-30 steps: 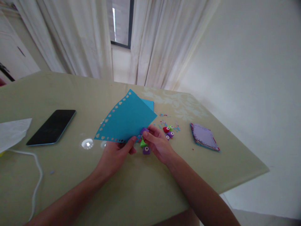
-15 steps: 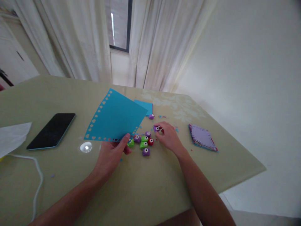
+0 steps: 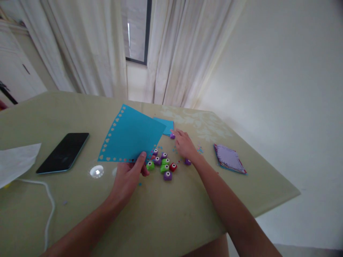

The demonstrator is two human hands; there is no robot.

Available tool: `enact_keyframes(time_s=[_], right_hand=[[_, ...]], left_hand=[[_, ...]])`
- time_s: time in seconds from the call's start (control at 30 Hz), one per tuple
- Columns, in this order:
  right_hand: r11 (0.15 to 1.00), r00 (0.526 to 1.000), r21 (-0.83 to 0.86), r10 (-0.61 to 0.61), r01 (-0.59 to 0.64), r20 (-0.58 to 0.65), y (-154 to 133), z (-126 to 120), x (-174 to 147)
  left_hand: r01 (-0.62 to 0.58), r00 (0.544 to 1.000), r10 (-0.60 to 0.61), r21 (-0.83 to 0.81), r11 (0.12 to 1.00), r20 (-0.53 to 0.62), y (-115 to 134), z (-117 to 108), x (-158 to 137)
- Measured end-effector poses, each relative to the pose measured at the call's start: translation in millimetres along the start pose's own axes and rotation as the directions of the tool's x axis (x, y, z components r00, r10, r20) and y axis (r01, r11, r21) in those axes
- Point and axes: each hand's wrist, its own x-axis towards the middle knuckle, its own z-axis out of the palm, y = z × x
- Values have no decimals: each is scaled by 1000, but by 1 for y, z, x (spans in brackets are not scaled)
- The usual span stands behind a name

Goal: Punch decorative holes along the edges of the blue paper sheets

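Observation:
My left hand [image 3: 132, 169] pinches the lower edge of a blue paper sheet [image 3: 131, 134] between thumb and fingers, holding it tilted above the table. Small punched shapes run along the sheet's left and bottom edges. My right hand [image 3: 185, 144] reaches forward with its fingers stretched out at a small purple craft punch [image 3: 172, 136] beside a blue paper stack [image 3: 167, 125]; whether they touch it I cannot tell. Between the hands lie several punches: purple [image 3: 167, 175], green [image 3: 164, 168] and red [image 3: 173, 167]. Another purple punch [image 3: 188, 161] sits by my right wrist.
Punched paper bits [image 3: 199, 149] are scattered around the punches. A stack of edge-punched paper squares [image 3: 230, 159], lilac on top, lies at right. On the left are a black tablet [image 3: 64, 152], a white sheet [image 3: 17, 162] and a white cable [image 3: 50, 200].
My right hand has left the purple punch it was holding and moved away from me to the far one. The blue sheet stays in my left hand, nearly still.

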Motion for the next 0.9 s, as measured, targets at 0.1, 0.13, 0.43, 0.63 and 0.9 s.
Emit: enact_keyframes(time_s=[0.1, 0.13, 0.43, 0.63, 0.9], right_hand=[[992, 992, -123, 30, -15, 122, -2, 1, 13], [991, 990, -133, 40, -22, 136, -3, 0, 14], [859, 981, 511, 121, -29, -148, -33, -21, -31], [106, 970, 981, 202, -161, 137, -60, -16, -58], [-88, 959, 973, 167, -215, 227, -66, -1, -59]], left_hand=[[-6, 1000, 6, -29, 1000, -11, 4, 0, -1], [-7, 1000, 7, -26, 1000, -11, 5, 0, -1], [5, 1000, -2, 107, 994, -24, 2, 2, -4], [-4, 1000, 4, 171, 985, -2, 5, 3, -5], [28, 999, -31, 247, 969, 9, 7, 1, -8]])
